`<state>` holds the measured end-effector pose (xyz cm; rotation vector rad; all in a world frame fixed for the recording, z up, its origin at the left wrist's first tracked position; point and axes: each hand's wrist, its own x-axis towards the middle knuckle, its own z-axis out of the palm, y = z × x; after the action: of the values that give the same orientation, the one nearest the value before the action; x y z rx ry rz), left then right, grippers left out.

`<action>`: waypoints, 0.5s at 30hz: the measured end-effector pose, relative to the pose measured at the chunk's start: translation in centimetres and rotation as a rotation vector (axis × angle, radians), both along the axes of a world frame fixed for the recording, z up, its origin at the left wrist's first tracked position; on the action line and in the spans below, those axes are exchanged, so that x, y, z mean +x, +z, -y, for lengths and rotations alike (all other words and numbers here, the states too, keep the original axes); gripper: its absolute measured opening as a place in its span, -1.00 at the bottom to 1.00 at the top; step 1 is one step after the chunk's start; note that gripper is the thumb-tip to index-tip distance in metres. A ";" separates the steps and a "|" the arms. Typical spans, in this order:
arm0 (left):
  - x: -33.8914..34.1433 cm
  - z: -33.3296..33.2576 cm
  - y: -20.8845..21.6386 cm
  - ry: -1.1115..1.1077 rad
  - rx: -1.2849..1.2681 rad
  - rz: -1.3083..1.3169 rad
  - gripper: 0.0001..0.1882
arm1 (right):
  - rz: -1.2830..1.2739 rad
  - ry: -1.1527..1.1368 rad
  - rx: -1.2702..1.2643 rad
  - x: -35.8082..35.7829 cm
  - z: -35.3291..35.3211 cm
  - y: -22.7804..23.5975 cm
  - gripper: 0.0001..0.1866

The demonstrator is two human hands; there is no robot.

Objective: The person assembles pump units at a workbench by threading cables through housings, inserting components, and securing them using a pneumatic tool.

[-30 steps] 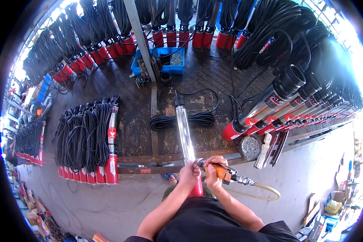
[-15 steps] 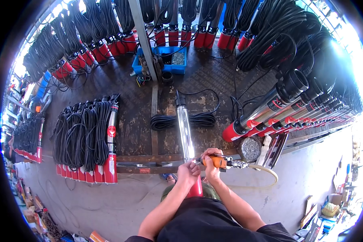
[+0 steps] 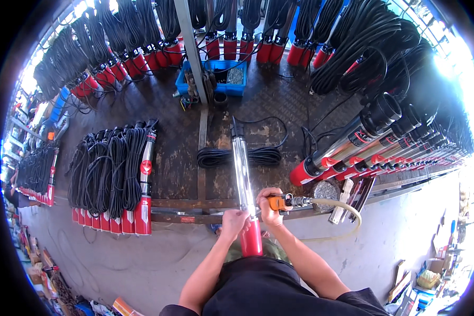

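A long submersible pump (image 3: 241, 176), with a shiny steel body and a red lower end (image 3: 251, 239), lies over the bench's near edge and reaches toward me. Beneath its far part runs a bundle of black cable (image 3: 266, 156). My left hand (image 3: 233, 222) is at the pump's left side, where steel meets red. Its fingers are closed in a pinch, and whatever they hold is too small to make out. On the other side, my right hand (image 3: 268, 210) grips an orange air screwdriver (image 3: 279, 203). Its tip is hidden behind the fingers. A pale hose (image 3: 353, 210) trails from it to the right.
Several finished-looking pumps with cables (image 3: 110, 174) lie left; more steel pumps (image 3: 347, 139) lean right. A round container of small metal pieces (image 3: 326, 190) sits at the near edge. Behind a metal post (image 3: 192, 52) stands a blue bin (image 3: 229, 90). Red-based pumps line the back.
Both hands have shifted slightly away from me along the pump, and the left has moved a little left. The screwdriver has risen with my right hand. More of the red end shows.
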<state>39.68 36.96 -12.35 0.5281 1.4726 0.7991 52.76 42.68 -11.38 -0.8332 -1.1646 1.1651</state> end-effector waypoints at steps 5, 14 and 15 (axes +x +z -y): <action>0.2 -0.2 0.6 0.007 -0.023 -0.004 -0.65 | 0.008 -0.028 0.036 0.3 -0.2 -1.9 -0.79; 0.7 -0.9 1.3 -0.010 -0.037 -0.058 -0.61 | -0.057 -0.075 -0.086 0.4 -0.4 -0.1 -0.79; 0.6 -0.7 1.1 -0.005 -0.046 -0.064 -0.60 | -0.006 -0.085 -0.123 0.5 -0.4 1.2 -0.79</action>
<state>40.24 37.67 -11.24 0.5263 1.5448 0.7482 53.26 43.08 -10.21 -0.9633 -1.0509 1.1769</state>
